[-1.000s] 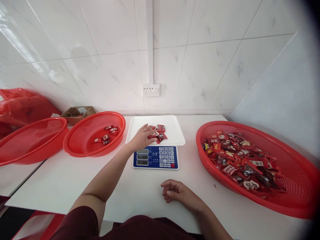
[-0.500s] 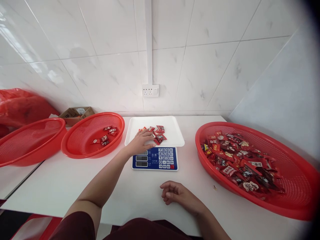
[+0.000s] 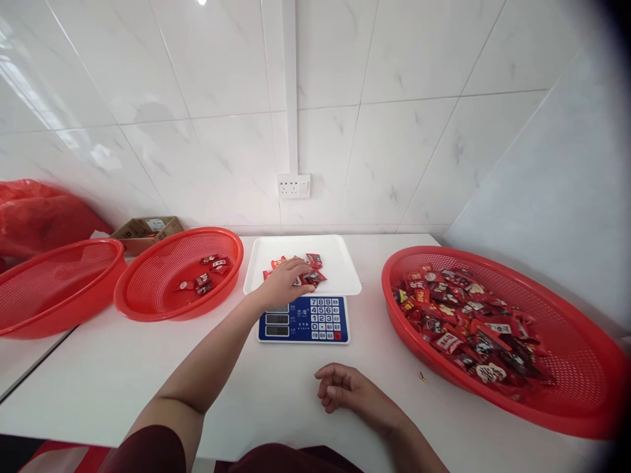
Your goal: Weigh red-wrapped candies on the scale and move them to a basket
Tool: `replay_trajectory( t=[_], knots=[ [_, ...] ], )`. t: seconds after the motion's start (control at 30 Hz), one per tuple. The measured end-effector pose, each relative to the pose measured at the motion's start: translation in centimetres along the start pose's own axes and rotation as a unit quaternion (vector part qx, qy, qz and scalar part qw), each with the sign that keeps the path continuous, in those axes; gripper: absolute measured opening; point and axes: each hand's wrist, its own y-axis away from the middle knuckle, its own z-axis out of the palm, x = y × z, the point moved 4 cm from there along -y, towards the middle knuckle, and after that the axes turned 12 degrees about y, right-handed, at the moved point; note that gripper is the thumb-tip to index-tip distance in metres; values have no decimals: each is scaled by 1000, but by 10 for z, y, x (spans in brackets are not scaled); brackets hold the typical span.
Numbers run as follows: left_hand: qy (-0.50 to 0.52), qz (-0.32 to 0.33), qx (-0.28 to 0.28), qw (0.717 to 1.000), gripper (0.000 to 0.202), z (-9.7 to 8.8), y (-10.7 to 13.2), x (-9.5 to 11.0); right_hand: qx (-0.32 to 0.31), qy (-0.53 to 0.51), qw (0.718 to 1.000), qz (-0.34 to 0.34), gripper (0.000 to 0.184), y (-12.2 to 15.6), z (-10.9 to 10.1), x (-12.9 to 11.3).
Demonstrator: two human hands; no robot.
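My left hand [image 3: 284, 284] reaches onto the white tray [image 3: 340, 256] of a blue-faced digital scale [image 3: 320, 318]. Its fingers lie stretched over a small heap of red candy packets [image 3: 314, 261], touching them. My right hand [image 3: 351, 389] rests on the white table near me, fingers loosely curled under with nothing in them. A wide red mesh basket [image 3: 542, 410] on the right holds many red and dark packets [image 3: 458, 315]. A smaller red basket [image 3: 148, 309] left of the scale holds several packets [image 3: 204, 282].
A third red basket [image 3: 49, 315] sits at the far left on a second table. Behind it are a cardboard box [image 3: 142, 228] and a red plastic bag [image 3: 39, 213]. A wall socket [image 3: 294, 186] is above the scale. A tiny scrap [image 3: 422, 377] lies by the big basket.
My left hand has slid right and forward over the packets on the scale tray, pushing them closer together. The right hand has stayed put. The view has tipped slightly upward.
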Motion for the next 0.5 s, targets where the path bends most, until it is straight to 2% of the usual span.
replay_trajectory(
  t=[0.1,0.23,0.5],
  knots=[
    [-40,1,-42,998,51,9,-17,1,5,1,1000,-2,31,-1,-1,2],
    [-86,0,-80,993,53,16,-36,-3,13,0,1000,-8,29,-1,-3,5],
    [-142,-33,-38,989,44,4,-37,-12,4,-32,999,-4,28,-3,-2,4]
  ],
)
